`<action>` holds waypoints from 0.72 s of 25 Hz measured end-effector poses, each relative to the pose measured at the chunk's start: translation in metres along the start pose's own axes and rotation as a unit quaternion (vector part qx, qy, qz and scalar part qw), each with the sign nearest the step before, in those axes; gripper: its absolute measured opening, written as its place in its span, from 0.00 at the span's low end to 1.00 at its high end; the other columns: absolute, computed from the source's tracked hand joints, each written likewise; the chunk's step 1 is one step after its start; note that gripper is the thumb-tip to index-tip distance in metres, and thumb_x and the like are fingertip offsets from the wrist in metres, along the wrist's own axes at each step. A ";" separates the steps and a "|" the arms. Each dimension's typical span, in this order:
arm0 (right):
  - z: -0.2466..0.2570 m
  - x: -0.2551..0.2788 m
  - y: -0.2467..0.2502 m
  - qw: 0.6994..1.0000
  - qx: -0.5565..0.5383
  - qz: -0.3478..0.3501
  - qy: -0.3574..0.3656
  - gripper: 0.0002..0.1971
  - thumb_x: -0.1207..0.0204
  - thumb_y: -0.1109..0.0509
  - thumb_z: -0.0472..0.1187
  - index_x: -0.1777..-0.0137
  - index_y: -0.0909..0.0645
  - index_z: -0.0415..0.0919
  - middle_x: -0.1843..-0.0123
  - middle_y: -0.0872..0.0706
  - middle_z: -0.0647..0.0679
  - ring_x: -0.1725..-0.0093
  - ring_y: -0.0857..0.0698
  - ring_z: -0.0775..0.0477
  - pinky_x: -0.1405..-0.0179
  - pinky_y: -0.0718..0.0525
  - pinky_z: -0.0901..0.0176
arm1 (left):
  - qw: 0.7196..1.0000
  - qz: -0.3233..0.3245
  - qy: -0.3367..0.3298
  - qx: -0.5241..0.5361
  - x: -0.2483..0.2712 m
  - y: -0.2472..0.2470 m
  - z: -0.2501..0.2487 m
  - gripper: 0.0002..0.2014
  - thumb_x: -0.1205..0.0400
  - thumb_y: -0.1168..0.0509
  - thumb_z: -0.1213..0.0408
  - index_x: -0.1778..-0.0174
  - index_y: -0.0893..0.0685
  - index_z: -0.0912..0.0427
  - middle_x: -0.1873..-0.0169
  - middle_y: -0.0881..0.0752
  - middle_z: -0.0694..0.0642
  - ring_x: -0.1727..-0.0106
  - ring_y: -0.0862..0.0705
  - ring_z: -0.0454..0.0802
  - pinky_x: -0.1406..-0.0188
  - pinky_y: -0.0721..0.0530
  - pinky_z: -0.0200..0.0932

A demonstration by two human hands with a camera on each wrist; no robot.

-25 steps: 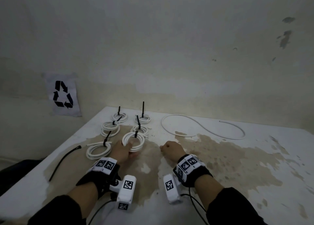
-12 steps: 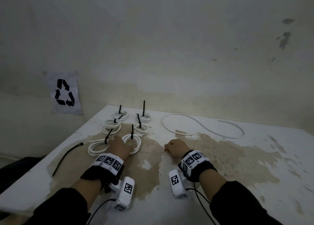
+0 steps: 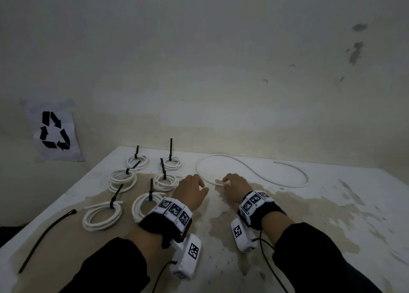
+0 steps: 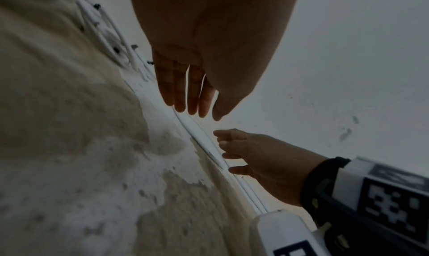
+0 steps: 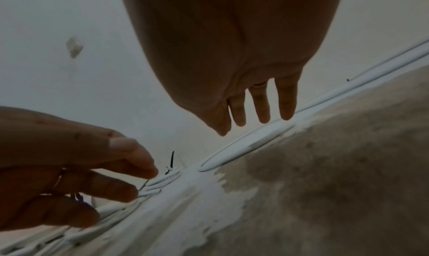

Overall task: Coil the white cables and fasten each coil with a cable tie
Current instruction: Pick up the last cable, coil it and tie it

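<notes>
A loose white cable (image 3: pixel 221 155) lies in an S shape at the back right of the table. My right hand (image 3: pixel 234 182) hovers over its near end with straight fingers (image 5: pixel 262 106) just above the cable (image 5: pixel 243 150). My left hand (image 3: pixel 194 191) is beside it, fingers (image 4: pixel 185 94) extended toward the same cable (image 4: pixel 202 137) and holding nothing. Several tied coils sit at the left, the nearest one (image 3: pixel 147 204) by my left wrist. Each has a black cable tie standing up.
One loose black cable tie (image 3: pixel 46 235) lies near the table's left edge. A stained wall with a recycling sign (image 3: pixel 55 131) rises right behind the table (image 3: pixel 332 215). The table's left edge drops off beside the coils.
My left hand has let go of the nearest coil and moved right and forward. My right hand has opened from a fist and reached forward to the loose cable's end.
</notes>
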State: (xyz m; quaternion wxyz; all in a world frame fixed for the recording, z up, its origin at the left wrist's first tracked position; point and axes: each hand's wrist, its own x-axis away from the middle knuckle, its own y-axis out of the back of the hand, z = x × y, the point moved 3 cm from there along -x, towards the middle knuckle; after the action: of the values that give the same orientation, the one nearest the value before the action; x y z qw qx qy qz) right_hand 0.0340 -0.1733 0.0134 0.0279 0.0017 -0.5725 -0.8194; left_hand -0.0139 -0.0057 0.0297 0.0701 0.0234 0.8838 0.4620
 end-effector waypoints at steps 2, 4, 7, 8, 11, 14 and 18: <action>-0.007 -0.009 -0.003 0.999 0.021 0.036 0.009 0.25 0.18 0.45 0.36 0.21 0.36 0.45 0.22 0.30 0.43 0.24 0.33 0.38 0.27 0.31 0.48 | 0.999 0.027 0.018 0.027 -0.011 -0.017 -0.005 0.09 0.17 0.39 0.56 0.55 0.20 0.58 0.52 0.16 0.55 0.45 0.18 0.57 0.46 0.22 0.47; -0.010 -0.017 -0.003 0.995 0.073 0.071 0.010 0.28 0.19 0.45 0.34 0.19 0.41 0.46 0.22 0.30 0.42 0.23 0.35 0.37 0.27 0.32 0.47 | 0.997 0.050 0.024 0.044 -0.022 -0.030 -0.008 0.15 0.17 0.40 0.58 0.70 0.27 0.55 0.67 0.19 0.54 0.56 0.17 0.60 0.54 0.23 0.47; -0.008 -0.027 -0.002 0.983 0.164 0.084 0.012 0.16 0.22 0.39 0.33 0.34 0.25 0.36 0.33 0.21 0.37 0.34 0.23 0.35 0.39 0.23 0.48 | 0.994 0.064 0.034 0.079 -0.032 -0.040 -0.009 0.14 0.17 0.40 0.60 0.69 0.26 0.58 0.64 0.14 0.61 0.59 0.15 0.57 0.51 0.18 0.50; -0.006 -0.028 -0.002 0.981 0.178 0.080 0.009 0.08 0.24 0.38 0.33 0.46 0.21 0.35 0.39 0.17 0.36 0.42 0.18 0.36 0.48 0.20 0.49 | 0.992 0.067 0.041 0.095 -0.034 -0.044 -0.007 0.13 0.17 0.40 0.60 0.67 0.22 0.60 0.59 0.11 0.65 0.55 0.13 0.59 0.47 0.15 0.51; -0.002 -0.027 -0.002 0.979 0.188 0.084 0.007 0.07 0.27 0.33 0.33 0.67 0.22 0.35 0.62 0.16 0.41 0.68 0.20 0.44 0.66 0.21 0.56 | 0.981 0.096 0.063 0.154 -0.037 -0.050 -0.005 0.19 0.15 0.42 0.57 0.61 0.12 0.65 0.53 0.09 0.67 0.49 0.11 0.62 0.42 0.15 0.52; 0.014 -0.015 0.011 0.994 0.083 0.068 0.017 0.10 0.23 0.34 0.36 0.65 0.22 0.33 0.63 0.17 0.39 0.66 0.21 0.44 0.63 0.18 0.56 | 0.959 0.085 0.113 0.244 -0.039 -0.051 -0.010 0.26 0.13 0.47 0.51 0.50 0.13 0.71 0.53 0.11 0.68 0.46 0.12 0.66 0.40 0.15 0.56; 0.026 0.015 0.034 0.970 -0.225 0.084 0.045 0.08 0.24 0.35 0.34 0.64 0.20 0.37 0.68 0.16 0.43 0.70 0.17 0.47 0.65 0.16 0.59 | 0.882 0.010 0.140 0.451 -0.035 -0.042 -0.022 0.15 0.15 0.42 0.61 0.53 0.14 0.67 0.50 0.12 0.70 0.49 0.13 0.66 0.42 0.14 0.61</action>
State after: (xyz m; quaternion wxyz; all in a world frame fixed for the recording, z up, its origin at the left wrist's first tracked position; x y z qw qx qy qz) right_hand 0.0193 -0.1616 0.0543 0.1224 -0.0155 -0.3696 -0.9210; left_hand 0.0184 -0.0508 0.0114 -0.0777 -0.0035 0.9969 0.0129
